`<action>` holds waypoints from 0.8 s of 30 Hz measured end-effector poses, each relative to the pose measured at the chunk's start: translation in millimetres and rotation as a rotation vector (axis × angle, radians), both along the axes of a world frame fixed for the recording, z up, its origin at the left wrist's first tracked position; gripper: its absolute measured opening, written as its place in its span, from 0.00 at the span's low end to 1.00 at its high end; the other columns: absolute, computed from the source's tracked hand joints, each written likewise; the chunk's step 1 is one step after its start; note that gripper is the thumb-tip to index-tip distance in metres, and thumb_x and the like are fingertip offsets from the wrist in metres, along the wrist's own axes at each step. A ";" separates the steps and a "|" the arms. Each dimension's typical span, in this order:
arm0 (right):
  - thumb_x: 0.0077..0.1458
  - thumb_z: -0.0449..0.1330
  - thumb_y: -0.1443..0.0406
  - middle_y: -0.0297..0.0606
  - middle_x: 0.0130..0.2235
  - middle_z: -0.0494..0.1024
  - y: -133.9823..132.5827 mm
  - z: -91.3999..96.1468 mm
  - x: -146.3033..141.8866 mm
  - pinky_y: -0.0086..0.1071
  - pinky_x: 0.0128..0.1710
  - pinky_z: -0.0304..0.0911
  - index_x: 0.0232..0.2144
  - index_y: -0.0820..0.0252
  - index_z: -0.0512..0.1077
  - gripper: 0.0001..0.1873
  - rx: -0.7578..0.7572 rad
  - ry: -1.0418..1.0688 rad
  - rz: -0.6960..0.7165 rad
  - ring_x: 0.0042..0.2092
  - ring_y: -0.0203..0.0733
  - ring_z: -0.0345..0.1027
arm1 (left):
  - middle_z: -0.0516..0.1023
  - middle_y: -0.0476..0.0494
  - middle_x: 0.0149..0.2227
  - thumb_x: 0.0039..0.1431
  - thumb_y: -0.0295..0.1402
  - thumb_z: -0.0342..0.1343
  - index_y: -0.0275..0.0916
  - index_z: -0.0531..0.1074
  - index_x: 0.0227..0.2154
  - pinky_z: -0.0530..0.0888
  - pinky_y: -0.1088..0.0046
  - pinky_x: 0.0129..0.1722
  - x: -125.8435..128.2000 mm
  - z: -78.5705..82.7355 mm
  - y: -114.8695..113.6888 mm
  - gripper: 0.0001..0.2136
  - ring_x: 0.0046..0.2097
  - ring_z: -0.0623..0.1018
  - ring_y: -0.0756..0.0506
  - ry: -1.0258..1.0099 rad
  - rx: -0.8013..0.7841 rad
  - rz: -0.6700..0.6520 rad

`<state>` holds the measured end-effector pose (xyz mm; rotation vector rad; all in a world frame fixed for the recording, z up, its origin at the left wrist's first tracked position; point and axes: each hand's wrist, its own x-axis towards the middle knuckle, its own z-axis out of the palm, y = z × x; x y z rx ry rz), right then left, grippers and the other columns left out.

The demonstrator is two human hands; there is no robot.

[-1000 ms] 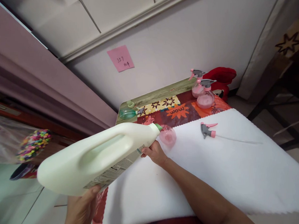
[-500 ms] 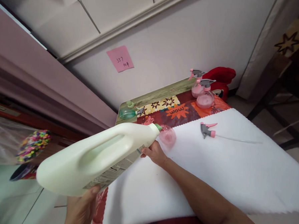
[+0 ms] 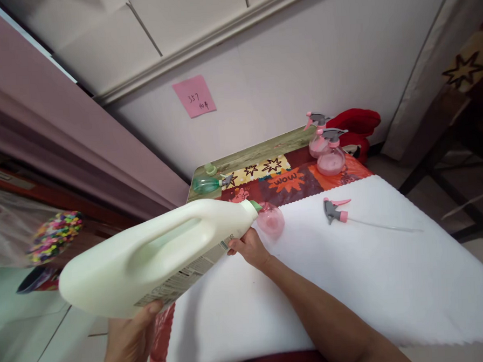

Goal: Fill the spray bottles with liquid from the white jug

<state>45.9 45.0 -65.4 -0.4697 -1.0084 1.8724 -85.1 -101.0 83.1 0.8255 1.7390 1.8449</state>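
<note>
A large pale-green detergent jug (image 3: 167, 244) lies tilted on its side across the view, its green spout at the mouth of a round pink spray bottle (image 3: 271, 221) that has no sprayer head. Beneath the jug's base, my left hand (image 3: 132, 332) grips it with the thumb along the lower edge. Up near the neck, my right hand (image 3: 249, 248) is closed round the jug's label side; some of its fingers are hidden. On the white cloth to the right lies a pink-and-grey sprayer head (image 3: 335, 211) with a clear tube.
The pink bottle stands on a white scalloped cloth (image 3: 352, 288). Two pink spray bottles (image 3: 331, 160) with heads on stand at the table's back right, before a red plush item (image 3: 355, 123). A green spray bottle (image 3: 205, 184) lies back left, near a green cap (image 3: 210, 168).
</note>
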 end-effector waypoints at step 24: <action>0.39 0.73 0.46 0.36 0.27 0.78 -0.4 -2.2 -0.9 0.32 0.25 0.72 0.33 0.63 0.76 0.29 -0.003 0.020 -0.007 0.26 0.38 0.71 | 0.84 0.43 0.48 0.30 0.32 0.78 0.46 0.73 0.57 0.81 0.56 0.52 -1.9 -2.1 -2.2 0.44 0.53 0.81 0.31 0.009 0.016 -0.032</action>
